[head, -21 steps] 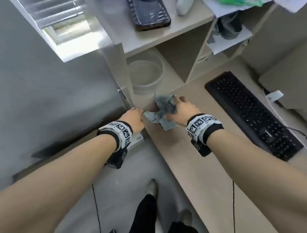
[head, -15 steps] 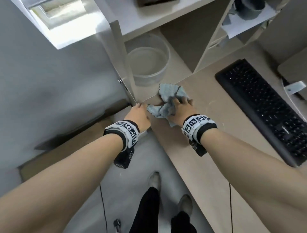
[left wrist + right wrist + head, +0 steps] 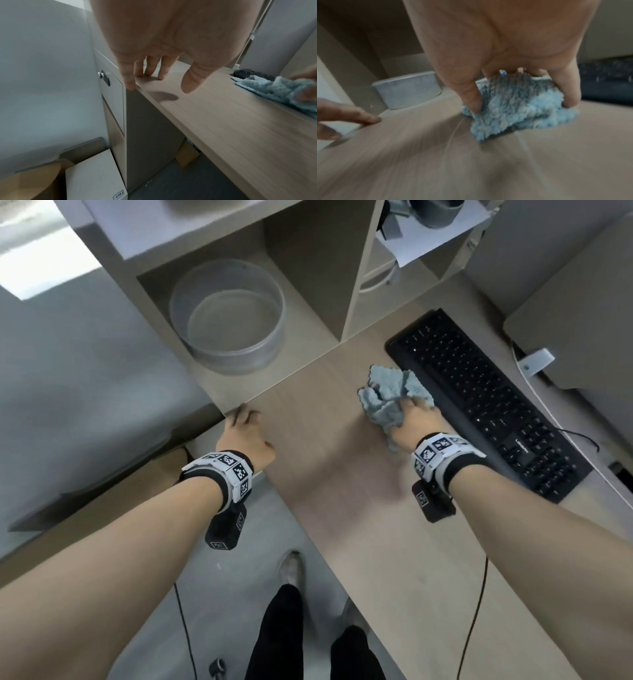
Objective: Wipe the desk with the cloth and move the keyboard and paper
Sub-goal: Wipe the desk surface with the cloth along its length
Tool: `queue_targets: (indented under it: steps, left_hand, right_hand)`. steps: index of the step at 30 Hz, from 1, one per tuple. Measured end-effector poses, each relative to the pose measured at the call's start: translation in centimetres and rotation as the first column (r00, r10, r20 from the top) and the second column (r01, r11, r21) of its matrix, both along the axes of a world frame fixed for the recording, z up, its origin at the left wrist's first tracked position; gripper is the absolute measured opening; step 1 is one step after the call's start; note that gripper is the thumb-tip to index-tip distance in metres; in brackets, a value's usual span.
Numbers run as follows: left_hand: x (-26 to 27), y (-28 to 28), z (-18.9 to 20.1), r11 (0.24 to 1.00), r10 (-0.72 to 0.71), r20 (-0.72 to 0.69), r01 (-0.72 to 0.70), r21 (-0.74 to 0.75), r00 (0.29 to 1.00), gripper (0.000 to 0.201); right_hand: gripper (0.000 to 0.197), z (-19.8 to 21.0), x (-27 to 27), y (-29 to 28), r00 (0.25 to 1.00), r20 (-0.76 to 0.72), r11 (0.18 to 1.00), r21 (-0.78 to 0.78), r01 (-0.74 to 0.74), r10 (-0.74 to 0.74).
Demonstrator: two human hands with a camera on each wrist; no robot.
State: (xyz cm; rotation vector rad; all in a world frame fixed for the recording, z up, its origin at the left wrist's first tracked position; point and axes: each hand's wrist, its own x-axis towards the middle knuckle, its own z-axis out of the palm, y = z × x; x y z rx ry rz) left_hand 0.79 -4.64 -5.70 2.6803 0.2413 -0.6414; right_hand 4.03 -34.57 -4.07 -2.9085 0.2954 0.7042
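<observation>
Both bare forearms wear white wristbands [image 3: 222, 470] printed with black square codes; a black camera block [image 3: 226, 530] hangs below each wristband. Black trousers [image 3: 274, 635], grey shoes [image 3: 291, 571].

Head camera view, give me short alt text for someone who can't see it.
A person's right hand presses a crumpled blue cloth on a wooden desk, right beside a black keyboard. The left hand rests at the desk's corner, and a clear round tub sits in a cubby.
</observation>
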Motion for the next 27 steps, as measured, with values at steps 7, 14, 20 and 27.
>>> queue_targets:
  steps: [7,14,20,27]
  left_hand:
    - [0.3,0.9,0.6,0.997,-0.068,-0.081,0.071,0.040,0.994,0.079]
    - [1.0,1.7,0.8,0.993,-0.097,-0.103,0.102,0.050,0.990,0.077]
    - [0.1,1.5,-0.3,0.996,-0.072,-0.073,0.075,0.040,0.995,0.084]
    - [0.8,2.3,-0.4,0.992,-0.118,-0.122,0.124,0.037,0.985,0.087]
  right_hand:
    - [0.071,-2.5,-4.6,8.0,0.928,0.029,0.920,0.123,-0.372,0.371]
    - [0.052,-2.7,-0.7,1.0,0.987,0.155,0.988,0.145,-0.062,0.040]
    - [0.064,-2.8,-3.2,5.0,0.988,0.053,0.978,0.140,-0.154,0.148]
    - [0.058,-3.4,-4.8,6.5,0.956,0.184,0.881,0.380,-0.282,0.227]
